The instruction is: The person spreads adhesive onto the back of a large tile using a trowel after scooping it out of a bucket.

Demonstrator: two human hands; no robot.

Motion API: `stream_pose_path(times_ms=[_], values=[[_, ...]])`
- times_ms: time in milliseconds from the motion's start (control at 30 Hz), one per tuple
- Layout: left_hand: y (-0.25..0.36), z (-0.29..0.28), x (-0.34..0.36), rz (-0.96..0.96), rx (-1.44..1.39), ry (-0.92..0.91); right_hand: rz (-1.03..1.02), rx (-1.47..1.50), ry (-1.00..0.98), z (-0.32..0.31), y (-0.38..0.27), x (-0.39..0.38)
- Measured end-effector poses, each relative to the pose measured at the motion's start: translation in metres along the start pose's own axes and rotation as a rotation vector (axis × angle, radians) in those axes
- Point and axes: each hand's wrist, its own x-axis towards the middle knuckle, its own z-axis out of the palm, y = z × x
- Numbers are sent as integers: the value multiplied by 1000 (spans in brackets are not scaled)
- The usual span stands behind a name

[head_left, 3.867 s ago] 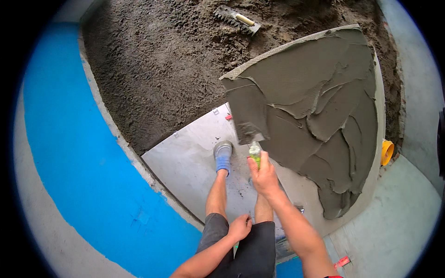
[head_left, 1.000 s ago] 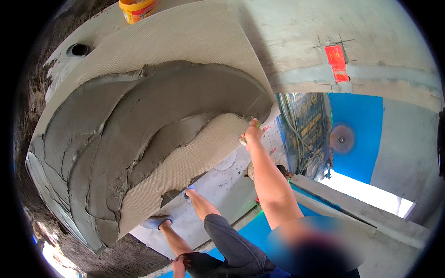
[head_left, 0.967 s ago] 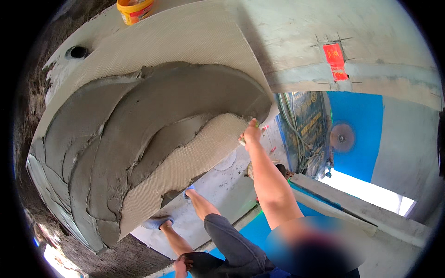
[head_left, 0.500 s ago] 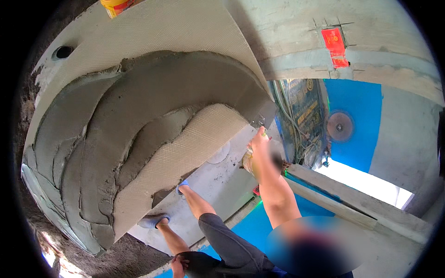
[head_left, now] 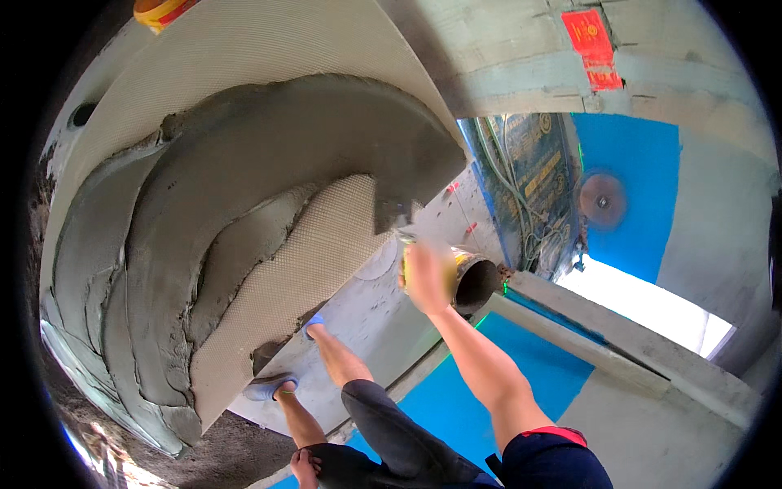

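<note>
My right hand (head_left: 428, 277), motion-blurred, is closed on a trowel's pale green handle. Its broad blade (head_left: 393, 204), coated in grey mortar, lies at the right end of the mortar layer (head_left: 244, 138), against bare textured backing on a large tile (head_left: 269, 301). The mortar covers a wide curved band of that tile, with ridges toward the left. My left hand (head_left: 305, 469) is at the lower edge against my dark shorts, its fingers curled; what they hold, if anything, is unclear. My feet in blue slippers (head_left: 269, 389) stand on a pale smooth panel (head_left: 366, 359) below the tile.
A yellow bucket (head_left: 161, 11) sits at the top left, near a dark hole (head_left: 81, 115). An open cylinder (head_left: 476, 281) lies behind my right hand. Cables on dark sheeting (head_left: 529, 196), a blurred round disc (head_left: 602, 201), red patches (head_left: 590, 41), blue surfaces and concrete ledges (head_left: 595, 318) are right.
Over the last second my right hand and trowel moved left and a little down, and the blade came onto the mortar's inner edge. Since the earliest frame the view has swung round to the right.
</note>
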Motion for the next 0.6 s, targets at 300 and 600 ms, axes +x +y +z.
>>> stream_pose_path(times_ms=[300,600], values=[[26,11,-8,14,-12,-3,-181,-394,413,-50,109,8],[40,-4,-17,115,-86,30,-110,-229,261,-105,23,10]])
